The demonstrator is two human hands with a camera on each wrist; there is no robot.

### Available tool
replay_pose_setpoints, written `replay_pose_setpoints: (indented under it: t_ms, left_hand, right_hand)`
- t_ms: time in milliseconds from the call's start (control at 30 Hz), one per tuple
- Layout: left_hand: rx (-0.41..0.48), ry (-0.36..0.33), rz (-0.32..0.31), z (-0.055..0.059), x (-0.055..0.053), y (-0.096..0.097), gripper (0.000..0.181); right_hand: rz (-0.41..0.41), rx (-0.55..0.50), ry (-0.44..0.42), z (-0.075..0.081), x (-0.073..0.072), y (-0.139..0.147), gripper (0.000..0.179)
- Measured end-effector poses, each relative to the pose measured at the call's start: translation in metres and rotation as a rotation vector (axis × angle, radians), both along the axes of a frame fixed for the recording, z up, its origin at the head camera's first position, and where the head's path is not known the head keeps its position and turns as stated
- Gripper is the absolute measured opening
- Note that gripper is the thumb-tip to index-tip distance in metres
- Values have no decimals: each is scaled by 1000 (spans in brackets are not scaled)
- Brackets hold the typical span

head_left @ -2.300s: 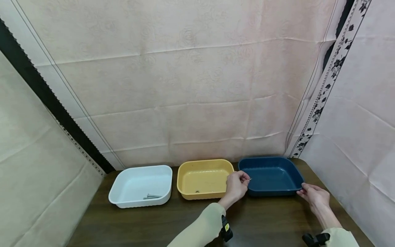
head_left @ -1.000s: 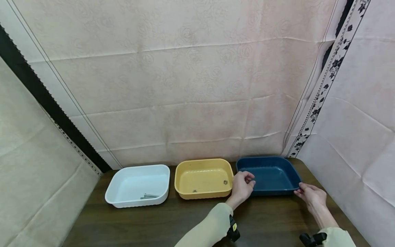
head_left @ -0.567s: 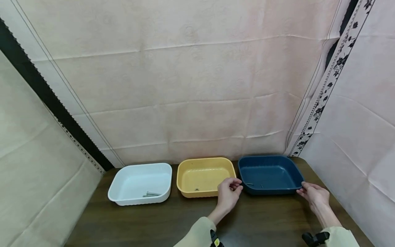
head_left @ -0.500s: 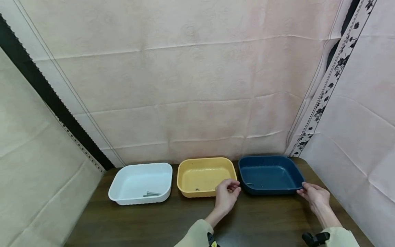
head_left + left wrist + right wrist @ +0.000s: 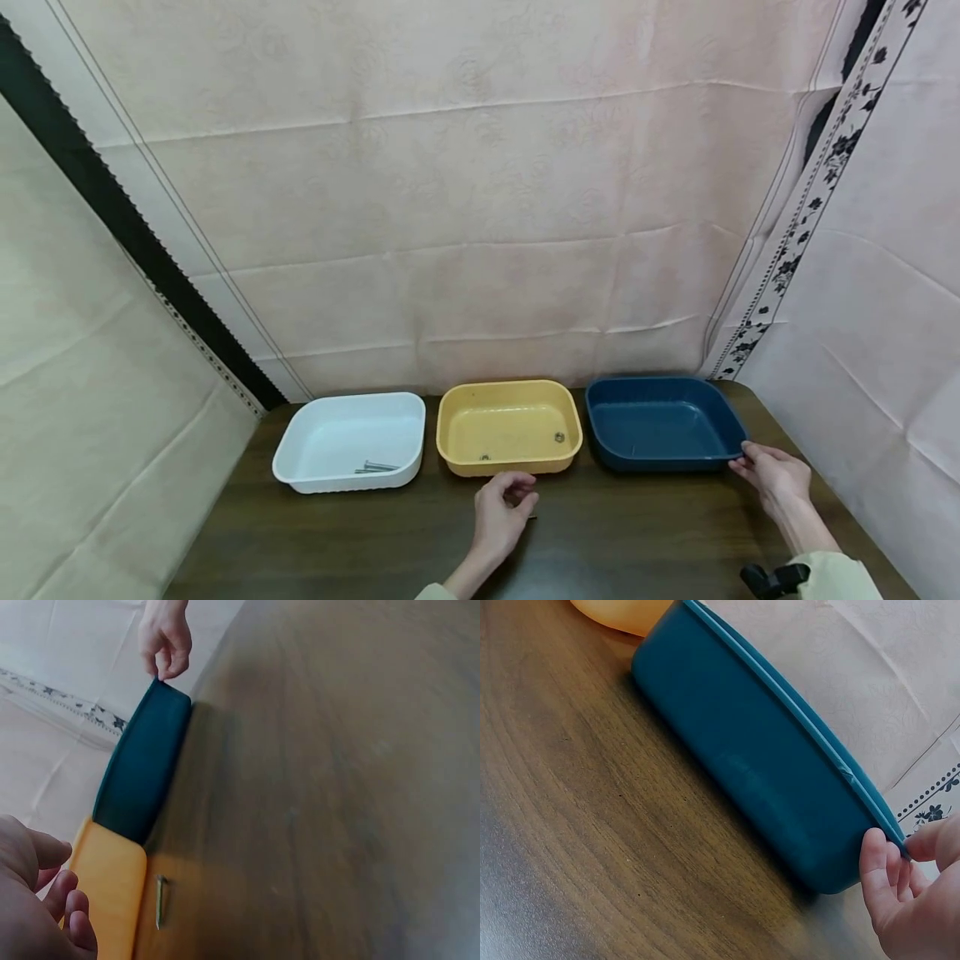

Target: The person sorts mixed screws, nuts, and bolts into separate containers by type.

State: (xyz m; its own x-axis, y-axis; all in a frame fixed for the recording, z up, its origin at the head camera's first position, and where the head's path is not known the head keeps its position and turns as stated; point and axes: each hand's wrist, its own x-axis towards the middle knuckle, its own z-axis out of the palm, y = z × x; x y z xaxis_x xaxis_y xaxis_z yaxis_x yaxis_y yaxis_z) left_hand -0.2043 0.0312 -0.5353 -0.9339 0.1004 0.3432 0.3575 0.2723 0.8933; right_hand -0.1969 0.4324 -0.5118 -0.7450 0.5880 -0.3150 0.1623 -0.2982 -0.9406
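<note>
My left hand [image 5: 501, 512] is just in front of the yellow tray [image 5: 512, 468], its fingers loosely curled and nothing visible between them. Beside its fingertips a small brass-coloured screw [image 5: 160, 901] lies on the wooden table, apart from the hand in the left wrist view. With thumb and fingers my right hand [image 5: 778, 479] pinches the rim of the blue tray [image 5: 757, 757] at its near right corner. Two small nuts are in the yellow tray, one nut [image 5: 559, 437] at the right and another nut [image 5: 485, 457] near the front wall.
Left of the yellow tray stands a white tray [image 5: 348, 483] with several long screws [image 5: 377, 467] inside. The three trays form a row along the back of the wooden table [image 5: 615, 542]. Pale cloth [image 5: 480, 208] hangs behind and at both sides.
My left hand has moved from the gap by the blue tray leftward and towards me, uncovering the right-hand nut. A screw now shows beside it. My right hand keeps its hold on the rim.
</note>
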Motion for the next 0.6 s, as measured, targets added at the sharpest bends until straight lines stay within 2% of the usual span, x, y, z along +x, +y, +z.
replay_pose_setpoints:
  t_ms: [200,600]
  left_hand:
    - [-32,-18,19,-7,1,-12,18]
    - [-60,-24,31,-19,4,-19,18]
  right_hand:
    - [-2,8,-6,1,-1,0,15]
    - [6,27,-16,0,-3,1,9]
